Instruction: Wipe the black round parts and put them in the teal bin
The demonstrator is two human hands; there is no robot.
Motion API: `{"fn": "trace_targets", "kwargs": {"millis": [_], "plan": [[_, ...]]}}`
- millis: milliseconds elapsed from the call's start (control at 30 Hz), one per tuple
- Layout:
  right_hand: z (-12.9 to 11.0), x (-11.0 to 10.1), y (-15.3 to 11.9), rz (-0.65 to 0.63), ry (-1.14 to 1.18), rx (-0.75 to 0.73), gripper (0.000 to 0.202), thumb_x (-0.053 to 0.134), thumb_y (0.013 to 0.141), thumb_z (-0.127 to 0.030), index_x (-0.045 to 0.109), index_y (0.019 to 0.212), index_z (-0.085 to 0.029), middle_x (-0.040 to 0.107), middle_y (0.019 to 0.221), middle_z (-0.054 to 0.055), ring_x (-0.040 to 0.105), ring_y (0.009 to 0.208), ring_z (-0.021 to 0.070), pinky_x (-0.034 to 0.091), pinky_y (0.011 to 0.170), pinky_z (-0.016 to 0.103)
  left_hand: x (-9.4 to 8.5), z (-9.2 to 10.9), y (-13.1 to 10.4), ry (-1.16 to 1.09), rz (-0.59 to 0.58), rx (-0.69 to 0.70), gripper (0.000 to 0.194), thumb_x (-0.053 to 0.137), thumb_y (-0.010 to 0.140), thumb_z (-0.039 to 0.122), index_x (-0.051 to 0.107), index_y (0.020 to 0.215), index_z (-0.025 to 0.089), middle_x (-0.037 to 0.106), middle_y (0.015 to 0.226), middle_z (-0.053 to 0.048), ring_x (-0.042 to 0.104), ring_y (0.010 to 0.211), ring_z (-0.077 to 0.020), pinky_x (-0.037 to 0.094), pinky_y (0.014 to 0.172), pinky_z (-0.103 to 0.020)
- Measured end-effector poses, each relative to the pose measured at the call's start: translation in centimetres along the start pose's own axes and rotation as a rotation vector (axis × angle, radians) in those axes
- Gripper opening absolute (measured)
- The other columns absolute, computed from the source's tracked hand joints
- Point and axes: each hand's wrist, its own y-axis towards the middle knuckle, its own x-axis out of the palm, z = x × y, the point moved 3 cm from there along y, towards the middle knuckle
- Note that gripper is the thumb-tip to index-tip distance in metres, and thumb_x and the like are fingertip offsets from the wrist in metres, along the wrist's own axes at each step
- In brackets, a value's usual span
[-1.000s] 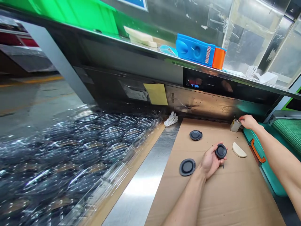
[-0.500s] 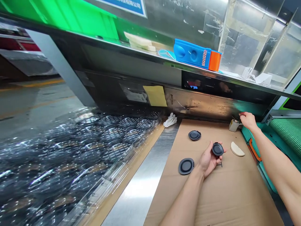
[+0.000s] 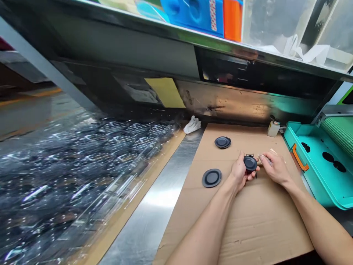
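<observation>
My left hand (image 3: 240,171) grips a round black plastic part (image 3: 250,162), its dished face turned up. Close beside its right edge is my right hand (image 3: 274,168), fingers pinched together on a small whitish thing that I cannot make out. Behind those fingers, a cream half-round pad (image 3: 273,150) is mostly hidden. Two similar black parts lie on the cardboard sheet (image 3: 234,228): one farther back (image 3: 223,142), the other nearer on the left (image 3: 211,178).
A small whitish bottle (image 3: 273,128) with a dark top stands at the back right. Beside the cardboard is a teal bin (image 3: 317,173) with an orange handle and black pieces inside. Clear plastic trays (image 3: 82,176) fill the left. A crumpled white cloth (image 3: 192,125) lies at the back.
My right hand has come from the bottle at the back right to the part in my left hand. The view has tipped downward, showing more of the teal bin.
</observation>
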Motion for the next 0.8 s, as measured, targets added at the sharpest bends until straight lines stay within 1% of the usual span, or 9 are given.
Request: {"fn": "trace_targets", "kwargs": {"millis": [100,167,300,400,533,700,800], "plan": [[0.4,1.0,-0.1,-0.043,-0.043,-0.025,0.026,0.045,0.101,-0.038,0.066,0.093,-0.023,0.067,0.089,0.005,0.061,0.083,0.0189,0.044,0.077,0.029,0.4,-0.6,-0.1,0.117,0.015,-0.023,0.064,0.026,0.1,0.056,0.067,0.092,0.008,0.065,0.057,-0.011,0.049,0.034,-0.0129,0.028,0.03,-0.021],[0.6,1.3,-0.2,-0.069,-0.093,-0.025,0.023,0.048,0.099,-0.034,0.065,0.091,-0.022,0.065,0.088,0.004,0.059,0.08,0.0177,0.042,0.074,0.028,0.5,-0.9,-0.2,0.199,0.02,-0.009,0.063,0.029,0.1,0.056,0.068,0.089,0.008,0.065,0.055,-0.01,0.05,0.033,-0.0131,0.03,0.029,-0.021],[0.7,1.2,-0.6,-0.142,-0.203,-0.04,0.019,0.051,0.097,-0.028,0.064,0.085,-0.022,0.063,0.083,0.003,0.056,0.075,0.016,0.038,0.069,0.027,0.6,-1.5,-0.1,0.36,0.058,0.061,0.066,0.032,0.097,0.061,0.068,0.081,0.009,0.065,0.054,-0.01,0.052,0.033,-0.0132,0.033,0.029,-0.02],[0.6,1.1,-0.7,-0.191,-0.263,-0.068,0.017,0.051,0.096,-0.025,0.065,0.086,-0.021,0.064,0.083,0.003,0.056,0.075,0.0163,0.037,0.068,0.027,0.6,-1.9,0.0,0.429,0.079,0.07,0.068,0.029,0.098,0.061,0.068,0.076,0.01,0.064,0.052,-0.01,0.052,0.033,-0.0135,0.034,0.029,-0.021],[0.6,1.5,-0.6,-0.191,-0.28,-0.102,0.016,0.05,0.095,-0.022,0.065,0.089,-0.019,0.065,0.085,0.005,0.058,0.078,0.017,0.038,0.069,0.027,0.6,-1.8,0.1,0.547,0.101,0.083,0.067,0.029,0.098,0.06,0.067,0.071,0.012,0.063,0.05,-0.009,0.05,0.031,-0.0135,0.035,0.029,-0.022],[0.6,1.5,-0.5,-0.209,-0.299,-0.093,0.017,0.051,0.094,-0.023,0.065,0.086,-0.019,0.066,0.084,0.004,0.057,0.076,0.0161,0.037,0.068,0.026,0.8,-1.6,-0.1,0.597,0.067,0.088,0.067,0.03,0.096,0.063,0.066,0.069,0.013,0.062,0.049,-0.008,0.049,0.031,-0.0133,0.035,0.031,-0.022],[0.5,1.2,-0.6,-0.233,-0.33,-0.062,0.017,0.053,0.092,-0.022,0.065,0.08,-0.019,0.066,0.081,0.004,0.056,0.073,0.0156,0.034,0.066,0.027,1.0,-1.7,-0.4,0.624,0.084,0.097,0.069,0.029,0.094,0.067,0.062,0.064,0.014,0.06,0.047,-0.006,0.047,0.031,-0.0122,0.032,0.03,-0.022]]}}
